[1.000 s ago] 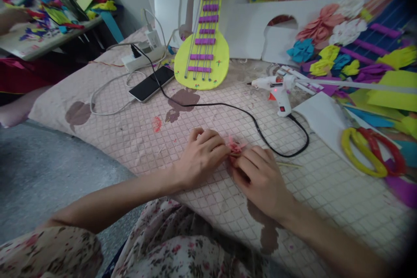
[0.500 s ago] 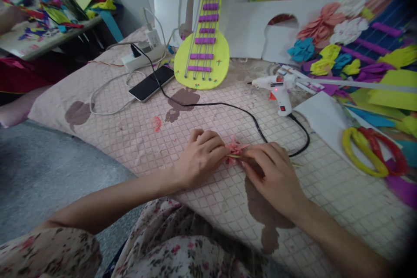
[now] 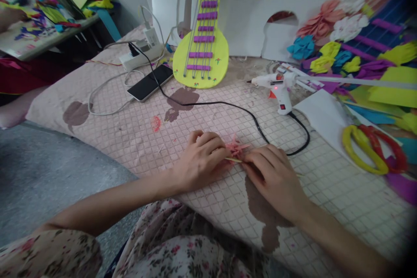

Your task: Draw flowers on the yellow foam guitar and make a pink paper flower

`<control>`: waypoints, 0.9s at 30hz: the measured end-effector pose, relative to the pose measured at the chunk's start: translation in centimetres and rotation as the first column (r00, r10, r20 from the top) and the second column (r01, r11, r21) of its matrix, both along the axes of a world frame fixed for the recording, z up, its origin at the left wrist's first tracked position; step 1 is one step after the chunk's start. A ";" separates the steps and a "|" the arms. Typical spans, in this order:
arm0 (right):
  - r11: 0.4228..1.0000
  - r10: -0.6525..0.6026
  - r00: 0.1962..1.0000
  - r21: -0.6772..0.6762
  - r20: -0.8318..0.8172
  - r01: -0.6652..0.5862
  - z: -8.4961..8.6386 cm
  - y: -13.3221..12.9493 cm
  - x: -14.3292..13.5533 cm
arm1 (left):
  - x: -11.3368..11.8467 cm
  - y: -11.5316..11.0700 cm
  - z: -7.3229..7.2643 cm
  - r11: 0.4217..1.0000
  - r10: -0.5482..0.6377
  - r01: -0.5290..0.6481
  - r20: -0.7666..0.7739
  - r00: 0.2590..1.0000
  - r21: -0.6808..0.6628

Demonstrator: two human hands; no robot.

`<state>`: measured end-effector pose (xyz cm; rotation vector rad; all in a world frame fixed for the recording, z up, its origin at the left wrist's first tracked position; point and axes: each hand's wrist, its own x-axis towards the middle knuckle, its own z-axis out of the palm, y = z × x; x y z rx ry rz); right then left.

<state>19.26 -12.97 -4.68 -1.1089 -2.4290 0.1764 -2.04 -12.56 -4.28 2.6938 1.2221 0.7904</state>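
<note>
Both hands meet low over the quilted cloth (image 3: 208, 117). A thin pale wooden stick (image 3: 233, 160) runs between them, its far end showing past the right hand. My left hand (image 3: 200, 158) is closed, fingertips on the stick's left end. Thumb and fingers of my right hand (image 3: 273, 173) pinch the stick from the other side. Just behind it, a spiky pink paper piece (image 3: 237, 147) shows between the fingertips; how it joins the stick is hidden. Beyond the right hand, a white hot glue gun (image 3: 282, 91) stands with a red light lit.
A black cord (image 3: 215, 103) crosses behind the hands. Yellow-handled and red-handled scissors (image 3: 363, 150) lie right, near coloured paper (image 3: 391, 91). A yellow paper guitar (image 3: 202, 52) leans at the back, beside a phone (image 3: 150, 82) and power strip (image 3: 138, 55). Another person's hand (image 3: 11, 17) is far left.
The stick has tilted slightly down toward the right hand and sits lower in front of the pink paper, which shows more. Both hands keep nearly the same places.
</note>
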 end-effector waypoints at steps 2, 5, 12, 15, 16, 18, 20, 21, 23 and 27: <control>1.000 0.003 1.000 -0.010 -0.018 -0.003 0.0 -0.1 0.0 | 0.1 0.0 -0.1 1.000 0.004 -0.004 0.001 1.000 0.003; 0.999 0.006 0.999 -0.036 -0.041 -0.007 0.0 -0.3 0.0 | 0.1 0.0 -0.1 1.000 0.004 -0.004 -0.001 1.000 -0.006; 0.999 0.011 0.996 -0.045 -0.091 -0.015 0.0 -0.4 -0.9 | 0.2 0.0 -0.2 0.999 0.008 -0.007 0.020 1.000 -0.039; 0.999 0.035 0.995 -0.014 -0.098 -0.037 0.0 -0.4 -1.5 | 0.3 0.0 -0.2 0.999 0.000 0.002 0.039 0.999 -0.042; 0.999 0.040 0.994 -0.010 -0.101 -0.041 -0.1 -0.4 -1.6 | 0.3 0.0 -0.2 0.999 -0.003 0.004 0.043 0.999 -0.043; 0.999 0.045 0.993 -0.015 -0.105 -0.046 -0.1 -0.3 -1.6 | 0.3 0.0 -0.2 0.999 -0.005 0.007 0.047 0.999 -0.045; 0.999 0.043 0.993 -0.028 -0.110 -0.047 -0.2 -0.3 -1.6 | 0.2 -0.1 -0.2 0.999 -0.012 0.013 0.054 0.998 -0.032; 0.998 0.045 0.993 -0.033 -0.113 -0.049 -0.2 -0.3 -1.5 | 0.1 -0.1 -0.2 1.000 -0.023 0.024 0.056 0.998 -0.018; 0.998 0.051 0.991 -0.036 -0.122 -0.056 -0.2 -0.4 -1.5 | -0.1 -0.2 -0.2 0.998 -0.059 0.058 0.050 0.997 0.028; 0.997 0.059 0.990 -0.037 -0.131 -0.064 -0.3 -0.4 -1.5 | -0.4 -0.3 -0.2 0.984 -0.120 0.123 -0.028 0.992 0.130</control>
